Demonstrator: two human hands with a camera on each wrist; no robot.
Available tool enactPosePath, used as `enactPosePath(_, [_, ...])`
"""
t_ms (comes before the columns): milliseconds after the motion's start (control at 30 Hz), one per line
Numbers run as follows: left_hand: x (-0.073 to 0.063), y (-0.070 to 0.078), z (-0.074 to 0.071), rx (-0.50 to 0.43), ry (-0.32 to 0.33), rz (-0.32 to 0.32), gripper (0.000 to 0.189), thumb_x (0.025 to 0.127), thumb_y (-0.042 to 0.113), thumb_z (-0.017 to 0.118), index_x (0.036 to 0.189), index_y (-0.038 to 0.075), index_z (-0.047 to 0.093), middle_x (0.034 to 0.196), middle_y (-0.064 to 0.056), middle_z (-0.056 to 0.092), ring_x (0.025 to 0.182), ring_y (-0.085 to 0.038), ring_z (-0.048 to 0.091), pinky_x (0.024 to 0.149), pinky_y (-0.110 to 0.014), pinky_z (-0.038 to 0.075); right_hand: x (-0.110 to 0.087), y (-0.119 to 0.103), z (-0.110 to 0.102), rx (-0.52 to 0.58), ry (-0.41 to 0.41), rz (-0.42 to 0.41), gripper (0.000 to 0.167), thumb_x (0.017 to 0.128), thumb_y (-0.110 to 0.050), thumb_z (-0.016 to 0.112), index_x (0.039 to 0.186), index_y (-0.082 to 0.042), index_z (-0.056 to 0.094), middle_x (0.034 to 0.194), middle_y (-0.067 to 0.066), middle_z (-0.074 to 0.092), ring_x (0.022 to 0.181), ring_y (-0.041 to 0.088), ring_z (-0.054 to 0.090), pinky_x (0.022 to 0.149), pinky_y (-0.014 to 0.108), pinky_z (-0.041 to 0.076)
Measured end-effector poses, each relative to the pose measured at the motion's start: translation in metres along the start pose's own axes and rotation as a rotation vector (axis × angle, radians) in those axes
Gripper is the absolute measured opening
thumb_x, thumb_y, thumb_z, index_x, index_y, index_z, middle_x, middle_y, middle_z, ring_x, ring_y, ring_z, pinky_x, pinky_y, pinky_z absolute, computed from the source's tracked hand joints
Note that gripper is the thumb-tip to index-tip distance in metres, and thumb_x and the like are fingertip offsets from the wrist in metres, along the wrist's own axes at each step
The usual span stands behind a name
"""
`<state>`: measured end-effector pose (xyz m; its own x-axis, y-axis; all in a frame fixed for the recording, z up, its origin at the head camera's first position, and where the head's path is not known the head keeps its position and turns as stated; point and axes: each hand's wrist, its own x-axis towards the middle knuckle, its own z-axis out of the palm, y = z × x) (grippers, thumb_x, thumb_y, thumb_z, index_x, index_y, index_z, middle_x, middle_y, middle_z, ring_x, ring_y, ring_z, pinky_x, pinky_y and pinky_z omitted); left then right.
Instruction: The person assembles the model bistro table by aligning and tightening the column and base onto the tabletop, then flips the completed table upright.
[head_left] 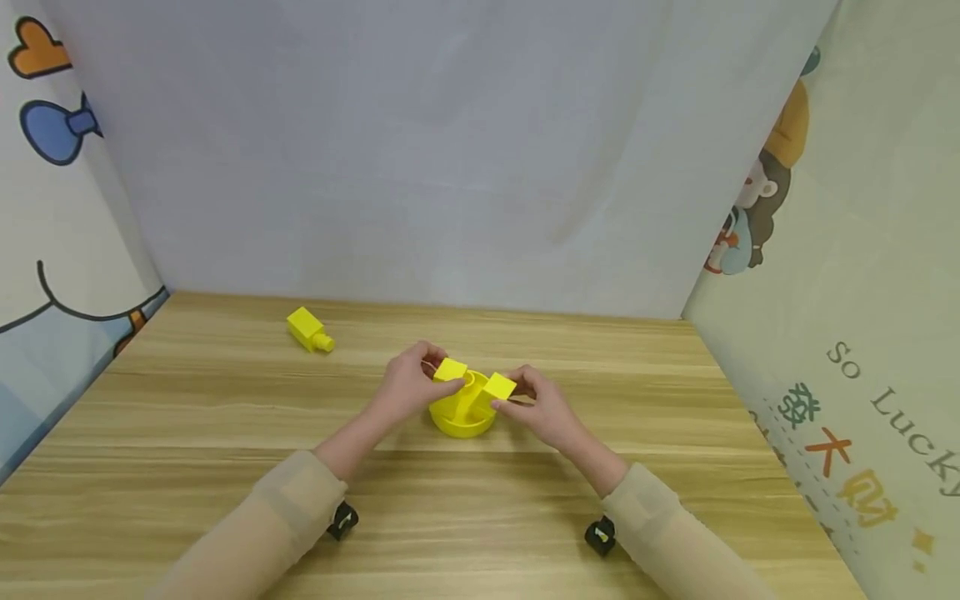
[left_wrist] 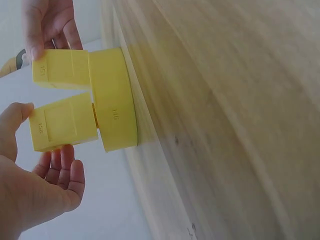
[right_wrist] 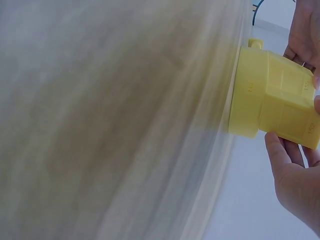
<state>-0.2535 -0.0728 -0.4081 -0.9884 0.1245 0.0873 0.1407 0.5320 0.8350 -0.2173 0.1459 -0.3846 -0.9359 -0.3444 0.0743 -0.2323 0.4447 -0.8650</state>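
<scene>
A round, shallow yellow dish (head_left: 459, 429) with a raised rim stands on the table before me. My left hand (head_left: 408, 385) pinches one square yellow block (left_wrist: 64, 123) between thumb and fingers, at the dish's left side. On the right side, my right hand (head_left: 546, 408) grips a second square yellow block (right_wrist: 290, 117) the same way. Both blocks rise above the rim, their lower ends at or inside the dish. Raised numbers mark the blocks and the dish wall.
Another yellow block (head_left: 306, 328) with a round knobbed end lies on its side at the back left of the wooden table (head_left: 480, 533). A pale curtain (head_left: 390, 167) hangs behind the table, and printed cloths hang at both sides.
</scene>
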Motion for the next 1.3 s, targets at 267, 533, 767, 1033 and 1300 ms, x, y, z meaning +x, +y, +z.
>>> enactPosePath(267, [0.002,-0.004,-0.009,0.037,-0.134,0.149,0.041,0.079,0.021,0.076,0.114,0.005,0.062,0.108,-0.007,0.065,0.094,-0.019,0.059,0.083,-0.033,0.052,-0.001,-0.002,-0.001,0.009,-0.005,0.009,0.034,0.088,-0.01,0.067,0.116,0.004,0.053,0.114,0.019,0.06,0.108,0.035,0.059,0.088,0.038,0.052])
enactPosePath(533, [0.004,-0.007,-0.017,0.071,-0.244,0.267,0.039,0.081,0.017,0.073,0.116,0.004,0.063,0.112,-0.008,0.065,0.095,-0.019,0.058,0.087,-0.037,0.051,-0.003,-0.004,0.0,0.002,-0.006,0.005,0.034,0.087,-0.01,0.067,0.116,0.004,0.054,0.115,0.019,0.06,0.107,0.035,0.059,0.087,0.037,0.053])
enactPosePath(767, [0.005,-0.01,-0.022,0.042,-0.379,0.309,0.04,0.085,0.011,0.065,0.124,0.006,0.06,0.125,-0.009,0.061,0.105,-0.021,0.057,0.094,-0.041,0.048,-0.002,-0.003,0.0,0.01,-0.015,-0.016,0.034,0.088,-0.01,0.066,0.116,0.005,0.053,0.114,0.02,0.059,0.107,0.036,0.059,0.087,0.036,0.053])
enactPosePath(1033, [-0.001,-0.009,-0.018,0.015,-0.356,0.269,0.05,0.084,0.02,0.07,0.13,0.006,0.053,0.128,-0.008,0.057,0.115,-0.025,0.054,0.1,-0.045,0.043,-0.001,-0.002,0.001,0.015,-0.014,-0.02,0.034,0.088,-0.01,0.067,0.116,0.004,0.053,0.114,0.019,0.06,0.107,0.036,0.059,0.087,0.036,0.052])
enactPosePath(1300, [-0.013,0.004,0.003,0.142,-0.09,0.167,0.061,0.071,0.039,0.082,0.114,0.005,0.054,0.11,-0.008,0.054,0.098,-0.025,0.052,0.084,-0.036,0.051,-0.002,-0.002,0.001,0.022,-0.012,-0.01,0.034,0.088,-0.009,0.066,0.116,0.005,0.054,0.114,0.02,0.06,0.107,0.036,0.059,0.087,0.037,0.053])
